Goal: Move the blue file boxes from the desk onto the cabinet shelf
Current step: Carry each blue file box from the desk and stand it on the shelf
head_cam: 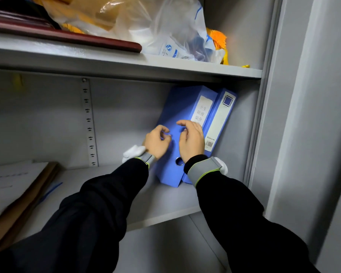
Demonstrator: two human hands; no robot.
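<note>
Two blue boxes [182, 123] already stand, leaning right, on the shelf [165, 201], against the cabinet's right wall. Left hand [156, 141] and right hand [191, 140] hover at the nearer box, fingers [182, 123] loosely curled, gripping nothing. The bench is unseen, so any remaining boxes cannot be told.

An office storeroom or filing corner: both hands reach into a grey metal cabinet [272, 95] with a slotted shelf-support strip [89, 123] on its back wall, to the left of the left hand [156, 142]. Two blue file boxes [185, 107] with spine labels and a barcode stand leaning on the shelf [165, 203] just behind the right hand [191, 138]. Far left of the hands lie paper folders [18, 186]. On the shelf above the hands sit dark red folders [77, 36] and plastic bags [156, 22] of supplies
</note>
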